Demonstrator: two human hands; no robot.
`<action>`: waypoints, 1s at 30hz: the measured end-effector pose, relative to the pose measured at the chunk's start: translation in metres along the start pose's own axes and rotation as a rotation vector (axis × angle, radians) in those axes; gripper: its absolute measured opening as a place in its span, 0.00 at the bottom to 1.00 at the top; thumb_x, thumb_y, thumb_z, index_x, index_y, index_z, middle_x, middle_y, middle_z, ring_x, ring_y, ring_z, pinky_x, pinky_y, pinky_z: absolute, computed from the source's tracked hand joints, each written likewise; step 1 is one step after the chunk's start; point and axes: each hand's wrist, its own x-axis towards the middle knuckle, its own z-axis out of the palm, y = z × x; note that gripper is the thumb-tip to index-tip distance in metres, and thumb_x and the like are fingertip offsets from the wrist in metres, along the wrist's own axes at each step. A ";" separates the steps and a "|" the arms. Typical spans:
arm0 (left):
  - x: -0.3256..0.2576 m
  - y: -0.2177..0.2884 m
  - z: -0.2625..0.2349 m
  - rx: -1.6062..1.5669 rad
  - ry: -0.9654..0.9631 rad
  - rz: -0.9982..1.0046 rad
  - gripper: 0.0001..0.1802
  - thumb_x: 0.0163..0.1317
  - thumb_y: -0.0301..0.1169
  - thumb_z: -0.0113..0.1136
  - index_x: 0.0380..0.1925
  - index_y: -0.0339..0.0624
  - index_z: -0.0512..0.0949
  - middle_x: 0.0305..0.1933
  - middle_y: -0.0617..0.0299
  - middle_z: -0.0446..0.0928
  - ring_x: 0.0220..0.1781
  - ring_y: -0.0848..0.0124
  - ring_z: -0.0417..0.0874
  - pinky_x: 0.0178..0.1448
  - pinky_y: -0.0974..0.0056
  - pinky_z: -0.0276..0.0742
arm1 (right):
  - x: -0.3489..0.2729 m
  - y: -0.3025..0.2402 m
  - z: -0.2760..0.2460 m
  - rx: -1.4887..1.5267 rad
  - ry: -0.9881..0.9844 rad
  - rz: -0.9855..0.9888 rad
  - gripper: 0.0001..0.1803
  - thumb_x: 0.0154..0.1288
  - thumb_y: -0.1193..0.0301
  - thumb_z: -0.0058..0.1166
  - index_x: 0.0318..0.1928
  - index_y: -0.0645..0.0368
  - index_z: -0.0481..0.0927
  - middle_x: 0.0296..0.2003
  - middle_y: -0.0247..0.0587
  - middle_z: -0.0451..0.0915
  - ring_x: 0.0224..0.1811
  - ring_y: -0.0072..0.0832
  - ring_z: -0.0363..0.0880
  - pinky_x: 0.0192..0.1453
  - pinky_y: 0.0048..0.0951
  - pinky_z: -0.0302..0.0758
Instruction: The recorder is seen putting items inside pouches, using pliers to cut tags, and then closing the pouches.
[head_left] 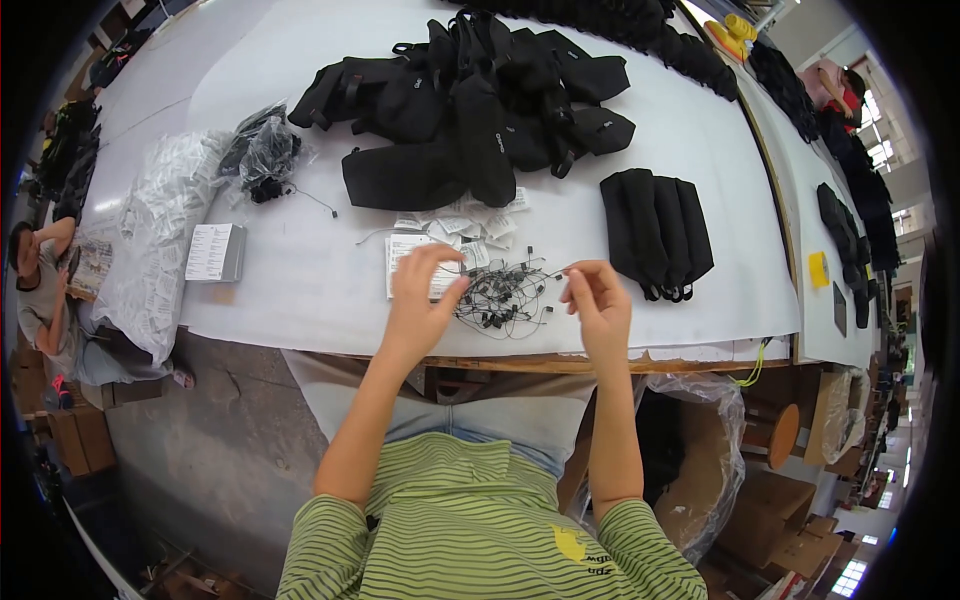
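A tangled pile of black tag strings (498, 298) with small plastic ends lies on the white tabletop between my hands. My left hand (420, 295) is over the pile's left side, thumb and forefinger curved apart with nothing seen between them. Beneath and beyond it are a stack of white printed cards (396, 262) and several small clear packets (470, 222). To the right of the pile my right hand (600, 310) is pinched at the fingertips on a thin black tag string (556, 274), one end of which trails toward the tangle.
A heap of black fabric bags (450, 120) lies beyond the cards. Several black pouches (655, 235) sit in a row at right. At left are another card stack (215, 252), a plastic bag of strings (265, 150) and a long mound of clear packets (165, 220). A person (45, 290) sits far left.
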 end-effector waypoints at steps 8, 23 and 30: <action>-0.011 -0.065 -0.018 0.552 0.165 -0.212 0.38 0.55 0.43 0.65 0.63 0.37 0.64 0.66 0.51 0.61 0.68 0.53 0.57 0.68 0.50 0.52 | -0.022 0.042 -0.088 -1.046 0.106 0.130 0.07 0.60 0.72 0.58 0.39 0.57 0.78 0.30 0.39 0.78 0.33 0.38 0.78 0.37 0.35 0.73; 0.006 -0.039 -0.036 0.034 0.087 -0.368 0.12 0.58 0.24 0.58 0.35 0.38 0.64 0.36 0.55 0.67 0.35 0.65 0.71 0.42 0.64 0.68 | 0.014 0.033 -0.020 -1.050 -0.367 -0.222 0.05 0.59 0.75 0.55 0.31 0.58 0.72 0.31 0.41 0.73 0.35 0.39 0.77 0.37 0.39 0.73; -0.009 -0.024 -0.020 -0.343 0.422 -0.210 0.11 0.68 0.26 0.48 0.44 0.39 0.58 0.38 0.58 0.68 0.40 0.73 0.70 0.44 0.68 0.68 | -0.016 -0.007 0.011 -0.272 -0.157 -0.064 0.04 0.65 0.77 0.50 0.34 0.62 0.69 0.21 0.38 0.66 0.22 0.28 0.68 0.29 0.31 0.66</action>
